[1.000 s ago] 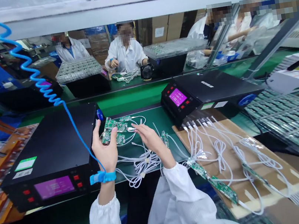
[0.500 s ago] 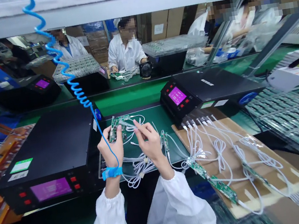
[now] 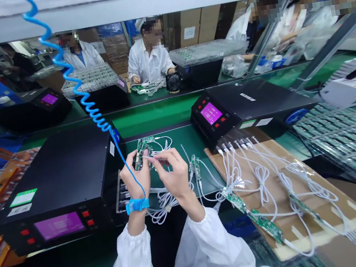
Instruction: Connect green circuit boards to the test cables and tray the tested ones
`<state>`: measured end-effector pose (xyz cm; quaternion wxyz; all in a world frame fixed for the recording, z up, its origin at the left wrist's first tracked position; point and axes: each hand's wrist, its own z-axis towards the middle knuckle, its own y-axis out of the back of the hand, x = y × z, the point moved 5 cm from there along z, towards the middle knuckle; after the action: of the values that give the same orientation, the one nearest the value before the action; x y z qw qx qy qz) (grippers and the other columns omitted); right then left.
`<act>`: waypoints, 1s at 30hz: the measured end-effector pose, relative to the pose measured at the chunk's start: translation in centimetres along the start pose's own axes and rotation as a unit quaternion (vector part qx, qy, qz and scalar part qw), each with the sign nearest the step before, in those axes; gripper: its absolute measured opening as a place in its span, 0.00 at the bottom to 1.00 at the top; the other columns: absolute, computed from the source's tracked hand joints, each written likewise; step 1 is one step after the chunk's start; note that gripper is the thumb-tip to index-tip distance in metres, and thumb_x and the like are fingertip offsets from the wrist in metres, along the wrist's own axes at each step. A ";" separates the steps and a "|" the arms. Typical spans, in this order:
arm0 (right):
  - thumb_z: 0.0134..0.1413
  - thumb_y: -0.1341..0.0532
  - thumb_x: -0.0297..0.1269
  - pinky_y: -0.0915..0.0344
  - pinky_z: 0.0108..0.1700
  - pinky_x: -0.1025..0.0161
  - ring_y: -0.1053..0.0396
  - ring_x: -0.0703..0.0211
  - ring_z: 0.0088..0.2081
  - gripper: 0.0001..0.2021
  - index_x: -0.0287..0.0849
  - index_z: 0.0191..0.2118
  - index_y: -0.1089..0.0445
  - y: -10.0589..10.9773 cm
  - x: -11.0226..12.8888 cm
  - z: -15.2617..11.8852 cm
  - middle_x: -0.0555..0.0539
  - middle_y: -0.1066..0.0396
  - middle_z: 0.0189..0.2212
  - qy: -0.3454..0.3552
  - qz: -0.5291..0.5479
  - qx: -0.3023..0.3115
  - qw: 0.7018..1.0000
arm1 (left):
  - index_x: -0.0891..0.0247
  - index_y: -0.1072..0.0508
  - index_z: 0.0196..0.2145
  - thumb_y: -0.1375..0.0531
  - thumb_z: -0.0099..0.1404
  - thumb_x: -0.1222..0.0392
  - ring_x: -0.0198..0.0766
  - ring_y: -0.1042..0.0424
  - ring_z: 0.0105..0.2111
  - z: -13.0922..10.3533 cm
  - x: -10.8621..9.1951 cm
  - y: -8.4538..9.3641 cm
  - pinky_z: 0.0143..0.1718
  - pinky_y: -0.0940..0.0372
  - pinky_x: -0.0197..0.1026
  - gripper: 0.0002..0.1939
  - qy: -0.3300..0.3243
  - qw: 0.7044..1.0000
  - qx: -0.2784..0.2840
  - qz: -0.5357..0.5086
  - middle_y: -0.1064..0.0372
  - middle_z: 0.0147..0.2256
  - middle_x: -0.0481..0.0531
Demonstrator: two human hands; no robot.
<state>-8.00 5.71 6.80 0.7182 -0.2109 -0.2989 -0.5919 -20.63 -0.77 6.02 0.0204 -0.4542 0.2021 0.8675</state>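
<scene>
My left hand (image 3: pixel 136 175) holds a small green circuit board (image 3: pixel 140 151) upright above the green bench. A blue wrist strap (image 3: pixel 137 205) with a coiled blue cord (image 3: pixel 72 78) is on that wrist. My right hand (image 3: pixel 170 172) pinches a white cable plug (image 3: pixel 150 157) right against the board's edge. Below both hands lies a tangle of white cables (image 3: pixel 166 197). Another green board (image 3: pixel 195 166) lies just right of my right hand.
A black tester with a purple screen (image 3: pixel 52 188) stands left; a second one (image 3: pixel 244 108) stands at the back right. Cardboard (image 3: pixel 280 189) with cabled boards lies right, trays of boards (image 3: pixel 349 139) beyond. Several people in white coats work across the bench.
Both hands have drawn closer together and slightly lower. My right hand has brought the plug up to the board, which is now turned more upright.
</scene>
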 end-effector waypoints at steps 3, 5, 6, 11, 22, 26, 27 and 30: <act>0.68 0.38 0.36 0.24 0.40 0.61 0.25 0.60 0.37 0.04 0.44 0.42 0.28 -0.7 -0.3 -0.2 0.47 0.25 0.35 -0.014 0.026 0.014 0.999 | 0.61 0.20 0.42 0.34 0.64 0.48 0.40 0.23 0.31 -0.1 -0.4 0.1 0.34 0.32 0.39 0.16 -0.011 1.000 -0.006 0.007 0.21 0.32 0.52; 0.69 0.40 0.35 0.22 0.42 0.60 0.23 0.60 0.38 0.06 0.44 0.47 0.27 -1.1 -0.5 -0.3 0.46 0.24 0.39 -0.022 0.037 0.020 0.999 | 0.61 0.19 0.41 0.34 0.64 0.49 0.40 0.23 0.31 -0.1 -0.6 0.2 0.34 0.32 0.39 0.14 -0.013 1.000 -0.005 0.009 0.20 0.33 0.52; 0.70 0.41 0.34 0.22 0.43 0.60 0.23 0.60 0.39 0.08 0.44 0.49 0.27 -1.1 -0.4 -0.4 0.45 0.24 0.41 -0.023 0.037 0.018 0.999 | 0.61 0.19 0.41 0.35 0.64 0.50 0.40 0.22 0.31 -0.1 -0.7 0.3 0.34 0.32 0.39 0.13 -0.014 1.000 -0.003 0.010 0.20 0.33 0.52; 0.68 0.40 0.32 0.22 0.46 0.59 0.24 0.58 0.43 0.09 0.45 0.48 0.23 -1.0 0.1 -0.1 0.44 0.25 0.41 -0.023 0.026 0.006 0.999 | 0.60 0.19 0.41 0.35 0.63 0.53 0.40 0.22 0.32 -0.2 -1.0 0.4 0.36 0.31 0.39 0.12 -0.042 0.999 0.003 0.001 0.19 0.34 0.52; 0.66 0.38 0.32 0.24 0.42 0.60 0.26 0.60 0.39 0.05 0.44 0.43 0.24 -1.0 0.1 0.1 0.46 0.27 0.37 -0.026 0.041 -0.013 0.999 | 0.61 0.19 0.40 0.35 0.65 0.51 0.39 0.23 0.30 -0.5 -1.3 0.3 0.36 0.32 0.38 0.13 -0.048 0.999 0.011 0.000 0.20 0.33 0.52; 0.66 0.38 0.31 0.24 0.41 0.61 0.26 0.60 0.38 0.04 0.44 0.42 0.25 -1.0 0.1 0.1 0.46 0.27 0.37 -0.031 0.047 -0.029 0.998 | 0.62 0.19 0.40 0.36 0.65 0.51 0.39 0.23 0.30 -0.7 -1.6 0.3 0.36 0.31 0.38 0.12 -0.059 0.998 0.016 -0.005 0.20 0.32 0.52; 0.66 0.38 0.32 0.24 0.41 0.60 0.26 0.60 0.39 0.04 0.44 0.42 0.25 -1.1 0.2 0.1 0.46 0.27 0.37 -0.031 0.047 -0.028 0.998 | 0.62 0.19 0.40 0.36 0.66 0.51 0.39 0.23 0.30 -0.7 -1.7 0.3 0.36 0.31 0.38 0.12 -0.060 0.998 0.019 -0.008 0.20 0.32 0.52; 0.67 0.39 0.32 0.24 0.42 0.60 0.26 0.60 0.39 0.05 0.44 0.42 0.25 -1.1 0.2 0.1 0.46 0.27 0.38 -0.025 0.048 -0.024 0.998 | 0.62 0.19 0.40 0.37 0.67 0.52 0.39 0.23 0.31 -0.8 -1.9 0.3 0.35 0.32 0.38 0.12 -0.065 0.997 0.028 -0.009 0.20 0.34 0.52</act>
<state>-9.10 5.38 6.92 0.7329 -0.2564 -0.2919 -0.5584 -18.96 -1.02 7.20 0.0539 -0.3982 0.2206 0.8887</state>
